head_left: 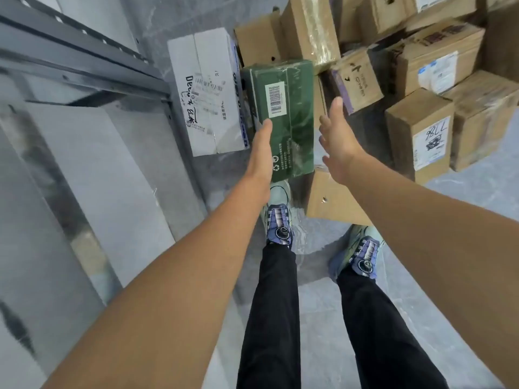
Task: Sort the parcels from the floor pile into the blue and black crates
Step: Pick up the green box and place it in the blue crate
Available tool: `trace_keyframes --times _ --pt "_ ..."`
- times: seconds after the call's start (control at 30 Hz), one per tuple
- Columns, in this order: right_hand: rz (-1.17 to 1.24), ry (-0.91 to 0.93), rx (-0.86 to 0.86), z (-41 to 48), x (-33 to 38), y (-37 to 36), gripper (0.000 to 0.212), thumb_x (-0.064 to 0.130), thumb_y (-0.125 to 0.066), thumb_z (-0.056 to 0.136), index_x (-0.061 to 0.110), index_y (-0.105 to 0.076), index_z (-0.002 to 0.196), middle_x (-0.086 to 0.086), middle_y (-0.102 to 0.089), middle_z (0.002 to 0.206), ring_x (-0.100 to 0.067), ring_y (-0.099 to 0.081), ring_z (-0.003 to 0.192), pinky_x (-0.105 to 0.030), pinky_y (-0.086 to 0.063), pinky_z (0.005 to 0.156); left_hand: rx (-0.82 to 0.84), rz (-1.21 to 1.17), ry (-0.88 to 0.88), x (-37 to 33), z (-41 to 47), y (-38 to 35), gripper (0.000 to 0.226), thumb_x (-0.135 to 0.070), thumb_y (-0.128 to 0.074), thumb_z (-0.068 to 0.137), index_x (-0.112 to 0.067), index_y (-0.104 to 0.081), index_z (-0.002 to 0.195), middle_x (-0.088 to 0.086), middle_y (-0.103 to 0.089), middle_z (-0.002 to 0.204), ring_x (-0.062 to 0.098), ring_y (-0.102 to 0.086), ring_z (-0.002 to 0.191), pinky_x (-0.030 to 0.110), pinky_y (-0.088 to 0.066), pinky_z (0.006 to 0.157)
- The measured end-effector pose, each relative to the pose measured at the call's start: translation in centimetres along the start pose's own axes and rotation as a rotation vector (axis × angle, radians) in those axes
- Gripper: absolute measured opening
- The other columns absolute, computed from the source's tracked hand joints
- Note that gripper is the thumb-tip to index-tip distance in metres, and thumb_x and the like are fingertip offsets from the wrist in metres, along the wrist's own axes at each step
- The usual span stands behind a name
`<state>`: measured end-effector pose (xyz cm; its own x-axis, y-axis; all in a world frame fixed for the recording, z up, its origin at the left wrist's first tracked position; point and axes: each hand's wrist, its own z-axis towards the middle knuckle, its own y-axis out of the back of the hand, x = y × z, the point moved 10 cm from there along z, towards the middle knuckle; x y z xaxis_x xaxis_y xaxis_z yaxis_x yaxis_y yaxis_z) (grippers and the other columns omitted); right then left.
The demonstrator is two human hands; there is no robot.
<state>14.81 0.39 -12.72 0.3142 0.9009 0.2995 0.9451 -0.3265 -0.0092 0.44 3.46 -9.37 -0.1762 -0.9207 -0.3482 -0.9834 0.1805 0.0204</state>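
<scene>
Dark green parcel (pixel 293 113) w/ white barcode label (pixel 274 100); L hand (pixel 259 155) & R hand (pixel 338 148) flank it, fingers released.

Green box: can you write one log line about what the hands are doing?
target: green box | left hand: open, at its left edge | right hand: open, beside its right edge, apart | gripped: not yet

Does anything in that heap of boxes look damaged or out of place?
The brown box by the person's feet sits tilted, with a hole in its side. The green box looks intact; cartons around it lean at mixed angles.
</scene>
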Motion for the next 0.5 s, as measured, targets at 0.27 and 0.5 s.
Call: trace_keyframes --times 0.27,0.5 --pt "0.088 0.066 0.115 2.2 0.8 -1.7 0.072 0.068 -0.007 0.106 0.034 -0.047 0.154 0.006 -0.045 0.161 -0.011 -0.043 0.142 -0.021 -0.039 0.072 -0.082 0.015 -0.064 0.6 4.0 1.6 0.071 -0.076 -0.042 0.094 -0.025 -0.057 0.142 -0.008 -0.076 0.114 0.003 -0.072 0.101 0.025 -0.059 0.082" --pt "0.119 0.147 0.111 2.5 1.0 -1.2 0.076 0.084 -0.020 0.096 0.039 -0.058 0.143 0.017 -0.066 0.131 -0.001 -0.060 0.115 -0.034 -0.044 0.098 -0.020 -0.038 -0.069 -0.6 2.9 -0.1 0.055 -0.066 -0.029 0.104 -0.030 -0.068 0.118 -0.008 -0.079 0.087 0.008 -0.077 0.078 0.025 -0.058 0.059"
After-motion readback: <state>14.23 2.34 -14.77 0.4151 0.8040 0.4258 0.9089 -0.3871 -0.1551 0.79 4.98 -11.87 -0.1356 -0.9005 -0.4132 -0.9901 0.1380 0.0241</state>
